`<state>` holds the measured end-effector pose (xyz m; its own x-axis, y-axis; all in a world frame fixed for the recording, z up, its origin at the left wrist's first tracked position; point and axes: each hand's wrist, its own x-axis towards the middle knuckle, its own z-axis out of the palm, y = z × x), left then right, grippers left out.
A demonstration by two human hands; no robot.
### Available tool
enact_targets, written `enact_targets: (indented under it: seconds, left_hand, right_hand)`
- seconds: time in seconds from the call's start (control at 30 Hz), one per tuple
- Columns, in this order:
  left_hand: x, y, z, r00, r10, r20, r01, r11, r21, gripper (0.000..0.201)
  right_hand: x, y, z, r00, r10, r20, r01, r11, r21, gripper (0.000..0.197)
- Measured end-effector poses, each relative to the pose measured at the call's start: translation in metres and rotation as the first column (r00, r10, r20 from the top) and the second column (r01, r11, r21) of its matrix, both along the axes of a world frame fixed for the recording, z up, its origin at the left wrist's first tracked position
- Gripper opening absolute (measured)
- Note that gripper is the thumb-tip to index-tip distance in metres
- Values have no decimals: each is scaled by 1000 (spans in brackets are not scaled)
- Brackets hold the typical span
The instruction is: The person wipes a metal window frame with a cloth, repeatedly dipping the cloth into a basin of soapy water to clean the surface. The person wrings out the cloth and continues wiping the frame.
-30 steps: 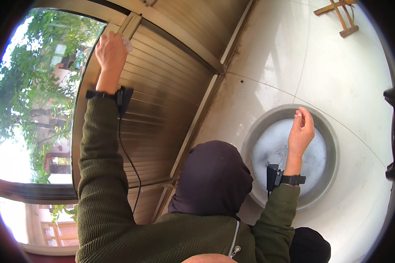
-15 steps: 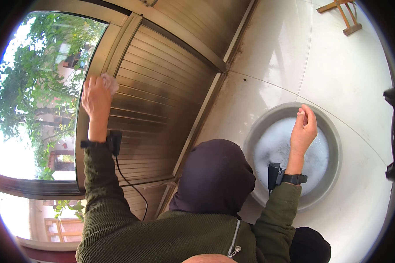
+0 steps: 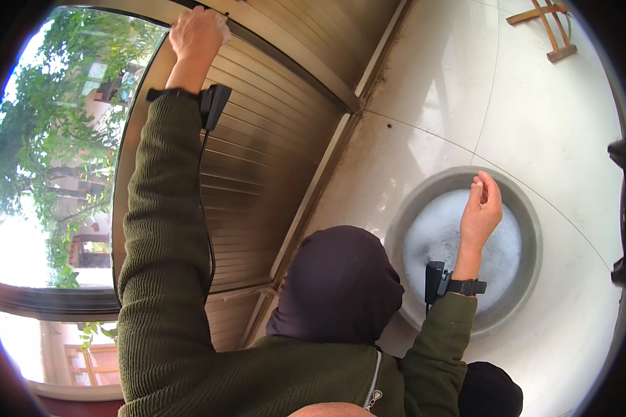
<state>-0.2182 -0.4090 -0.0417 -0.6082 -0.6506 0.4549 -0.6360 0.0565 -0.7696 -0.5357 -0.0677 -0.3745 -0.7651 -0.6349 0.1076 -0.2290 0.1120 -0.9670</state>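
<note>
My left hand (image 3: 196,36) is at the top of the metal door frame, its fingers closed round a pale, crumpled cloth (image 3: 223,29). Only an edge of the cloth shows beside the fingers, pressed against the frame between the window and the ribbed panel (image 3: 257,125). Over a round grey basin (image 3: 530,243) on the floor hangs my right hand (image 3: 481,212), with loosely bent fingers and nothing visible in it. White suds (image 3: 431,233) float on the water in the basin.
A window pane (image 3: 55,167) with greenery behind it runs along the left. Pale floor tiles (image 3: 445,83) lie to the right, with a small wooden stool (image 3: 546,24) at the far right. My covered knee (image 3: 344,285) juts forward between the panel and the basin.
My left hand has slid with the cloth along the frame, away from me and slightly right, and that arm is stretched further. The right hand has stayed over the basin.
</note>
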Motion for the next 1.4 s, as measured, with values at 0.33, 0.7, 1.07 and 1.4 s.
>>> enact_targets:
  seconds: [0.33, 0.7, 1.07, 1.4]
  left_hand:
    - [70, 150, 13, 968, 243, -59, -235, 964, 121, 29]
    - [119, 226, 63, 991, 74, -115, -63, 994, 93, 49]
    - [59, 69, 64, 992, -79, 95, 58, 978, 203, 39]
    - [14, 2, 73, 778, -428, -459, 492, 871, 21, 31]
  right_hand:
    - [-2, 0, 0, 999, 2, 40, -1, 1000, -17, 21]
    - [-1, -3, -11, 999, 18, 46, -16, 999, -34, 21]
    - [5, -3, -11, 999, 29, 20, -29, 1000, 12, 22]
    - [2, -1, -8, 1000, 18, 22, -18, 1000, -11, 22]
